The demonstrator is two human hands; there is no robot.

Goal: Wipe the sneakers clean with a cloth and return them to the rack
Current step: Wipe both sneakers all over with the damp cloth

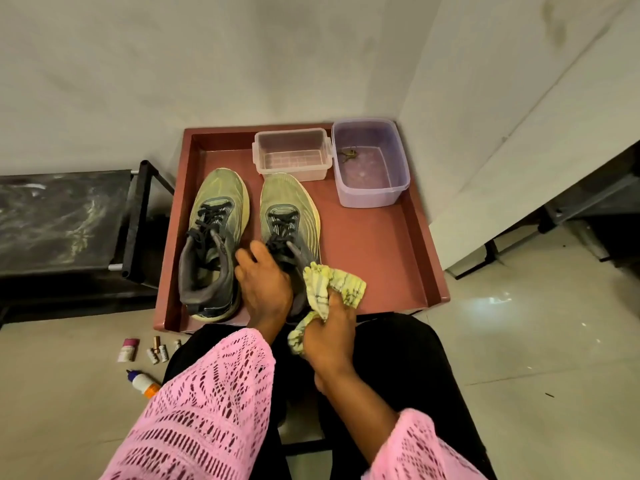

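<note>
Two sneakers sit side by side in a red tray (398, 258) on the floor, toes pointing away from the person. The left hand (265, 285) rests on the heel end of the right sneaker (289, 211), fingers curled over its collar beside the laces, gripping it. The right hand (329, 332) is clenched round a crumpled yellow-green cloth (334, 284), which bunches out above and below the fist and touches the outer side of that same sneaker near the heel. The left sneaker (211, 244) lies untouched just beside it, laces loose. At the tray's far edge stand a clear box (291, 152) and, to its right, a purple tub (369, 161) with liquid in it; the box's near wall meets the right sneaker's toe. A dark rack (69, 216) stands to the tray's left. On the floor near the person's knee lie small tubes (157, 349) and a white bottle (143, 382). Both arms wear pink knit sleeves.
</note>
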